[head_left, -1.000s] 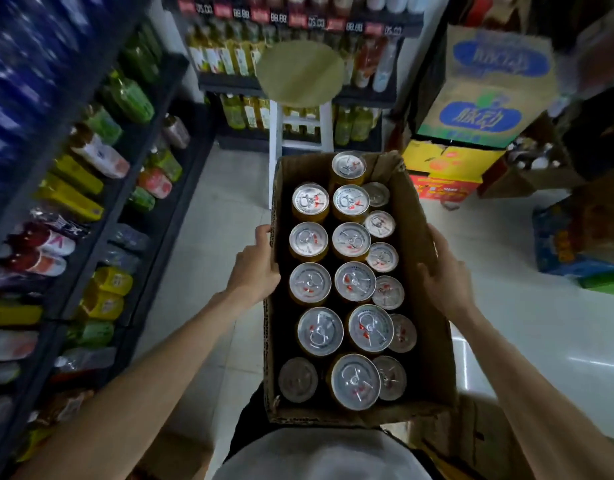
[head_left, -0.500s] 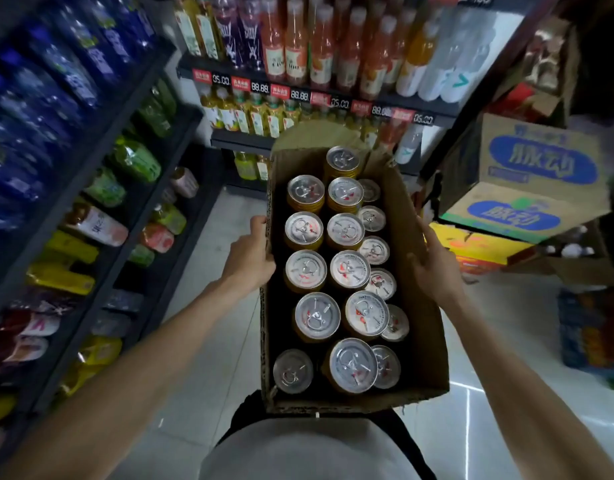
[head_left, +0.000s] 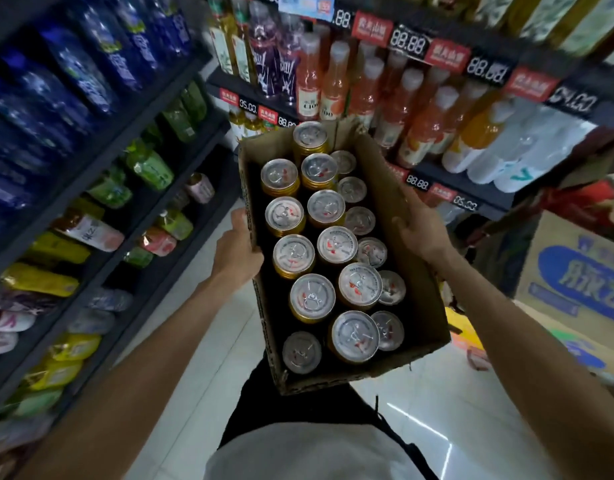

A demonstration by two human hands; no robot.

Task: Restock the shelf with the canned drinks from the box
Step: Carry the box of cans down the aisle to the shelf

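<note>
An open cardboard box is held up in front of me, tilted a little to the right. Several gold cans with silver tops stand upright in it in rows. My left hand grips the box's left wall, fingers curled under its edge. My right hand holds the right wall from outside, thumb over the rim. Dark shelves with bottled drinks run along the left, and another shelf unit stands ahead.
Orange and pale juice bottles fill the shelf ahead, with price tags on its edges. Green and yellow bottles lie on the left shelves. Stacked printed cartons stand at the right. The pale tiled floor is below.
The box has been lifted higher and carried closer to the shelf ahead, and it now tilts rightwards. Both hands keep the same hold on its walls.
</note>
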